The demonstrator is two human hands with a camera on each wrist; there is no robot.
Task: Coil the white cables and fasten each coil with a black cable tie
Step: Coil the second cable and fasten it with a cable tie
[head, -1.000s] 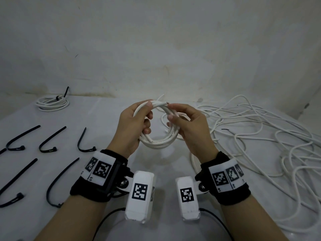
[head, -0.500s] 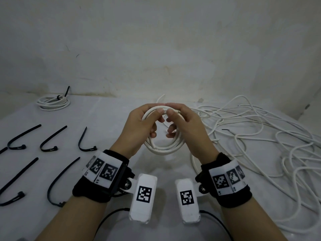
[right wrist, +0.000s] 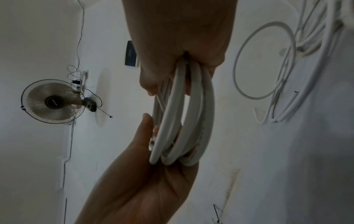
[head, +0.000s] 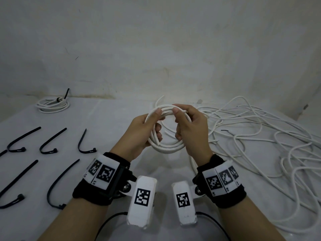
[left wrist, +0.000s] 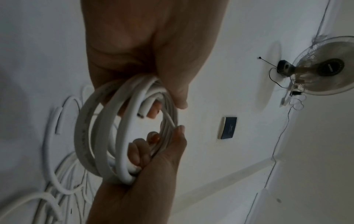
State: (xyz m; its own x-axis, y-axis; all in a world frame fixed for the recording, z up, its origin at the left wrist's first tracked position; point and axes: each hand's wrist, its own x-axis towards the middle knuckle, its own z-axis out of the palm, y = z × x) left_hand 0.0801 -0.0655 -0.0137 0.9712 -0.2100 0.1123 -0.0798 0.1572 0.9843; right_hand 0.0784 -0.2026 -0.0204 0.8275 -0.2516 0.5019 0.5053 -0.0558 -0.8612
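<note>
A person's left hand [head: 139, 134] and right hand [head: 192, 131] both grip a white cable coil [head: 166, 146] held between them above the table, thumbs pinching its top. Keeping the loops bunched while reaching left for a black cable tie [head: 85, 145] seems wise. Since a moment earlier, the thumbs have spread slightly apart.

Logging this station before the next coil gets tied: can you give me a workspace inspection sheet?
Surface: white table, cloth-covered.
Job's things: white coil held above table, untied; finished coil tied, far left; five black cable ties lying loose at left, a sixth partly cut off at the edge.
Clutter: nothing seen.
Grippers: left hand and right hand both grip the coil.
Cables: loose white cable tangled at right.
Surroundings: plain wall; wall fan.
</note>
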